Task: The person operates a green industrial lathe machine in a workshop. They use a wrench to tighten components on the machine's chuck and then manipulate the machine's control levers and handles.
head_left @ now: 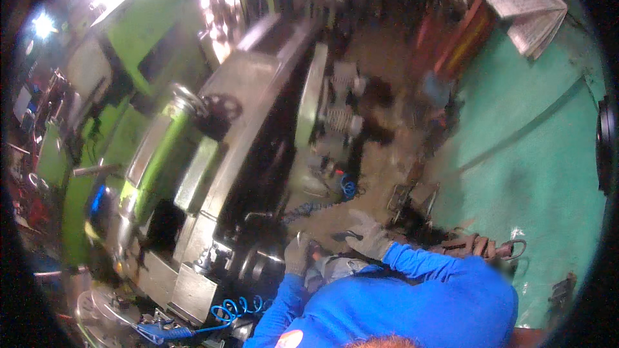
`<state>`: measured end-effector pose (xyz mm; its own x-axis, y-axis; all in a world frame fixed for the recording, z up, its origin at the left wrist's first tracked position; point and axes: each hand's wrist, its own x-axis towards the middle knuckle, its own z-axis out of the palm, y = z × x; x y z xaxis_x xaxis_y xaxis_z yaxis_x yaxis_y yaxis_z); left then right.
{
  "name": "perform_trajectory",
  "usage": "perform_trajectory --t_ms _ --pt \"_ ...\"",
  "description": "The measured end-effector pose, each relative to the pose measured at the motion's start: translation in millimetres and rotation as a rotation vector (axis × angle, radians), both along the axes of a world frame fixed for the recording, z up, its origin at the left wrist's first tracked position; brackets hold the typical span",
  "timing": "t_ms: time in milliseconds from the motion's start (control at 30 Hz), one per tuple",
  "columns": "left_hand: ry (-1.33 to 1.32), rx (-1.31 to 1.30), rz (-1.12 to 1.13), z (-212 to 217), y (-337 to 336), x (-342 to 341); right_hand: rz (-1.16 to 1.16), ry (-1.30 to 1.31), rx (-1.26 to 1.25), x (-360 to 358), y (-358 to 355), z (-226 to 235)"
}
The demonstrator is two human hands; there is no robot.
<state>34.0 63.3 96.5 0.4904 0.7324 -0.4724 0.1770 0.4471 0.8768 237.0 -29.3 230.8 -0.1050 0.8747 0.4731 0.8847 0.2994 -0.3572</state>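
A person in a blue long-sleeved top bent over a big green and grey metal machine (213, 154). The gloved left hand (295, 254) rested at its dark round end fitting (261, 263), grip unclear; the gloved right hand (367, 235) hung spread nearby. Nothing was visibly finished. A teal wall (535, 154) and cluttered dirt floor (380, 58) surrounded them.

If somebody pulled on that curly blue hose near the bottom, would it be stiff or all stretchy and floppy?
The blue hose is wound in loose coils like a spring, so it would probably stretch, then spring back. It looks thin, so likely light. It trails under the big machine, so it might snag.
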Motion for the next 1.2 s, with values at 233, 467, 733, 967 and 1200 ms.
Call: perform_trajectory --t_ms 233,467,733,967,1200 --pt "-0.194 -0.034 -0.141 38 -8 105 -0.633 1.121 -0.19 -1 -47 -31" --pt "-0.073 -0.231 -0.227 11 -22 208 -0.671 0.539 -0.17 96 -68 -69" --pt "-0.142 0.098 -0.188 4 -13 362 -0.528 0.629 -0.249 264 -65 -98" --pt "-0.233 1.149 -0.359 36 27 485 -0.493 0.749 -0.257 373 -71 -9" --pt "-0.559 0.086 -0.294 95 46 585 -0.439 0.996 -0.387 469 -37 43"
